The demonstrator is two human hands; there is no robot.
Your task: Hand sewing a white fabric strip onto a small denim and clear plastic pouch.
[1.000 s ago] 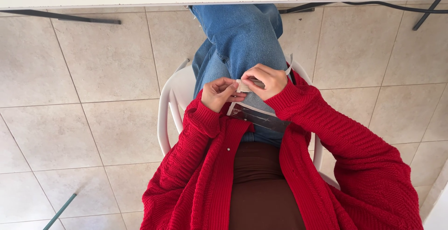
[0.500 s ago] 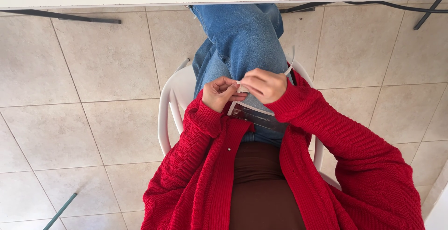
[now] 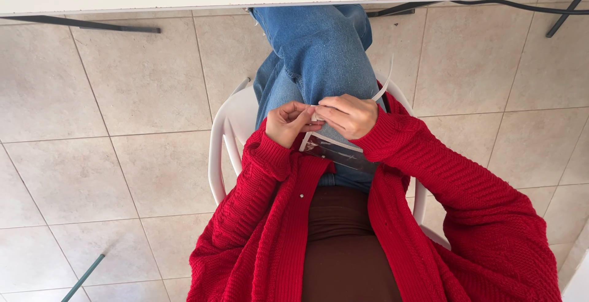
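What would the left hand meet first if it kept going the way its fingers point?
The left hand points toward the right hand, so it would likely meet those fingers first, across the thin white strip both pinch. They already look in contact; depth is unclear.

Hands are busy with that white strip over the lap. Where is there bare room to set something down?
Crowded: both hands, left hand and right hand, pinch the white strip above the dark card on the lap. Bare floor tiles lie left of the white chair and right of the red sleeve.

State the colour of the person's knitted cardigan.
Red; the cardigan shows best in the head view.
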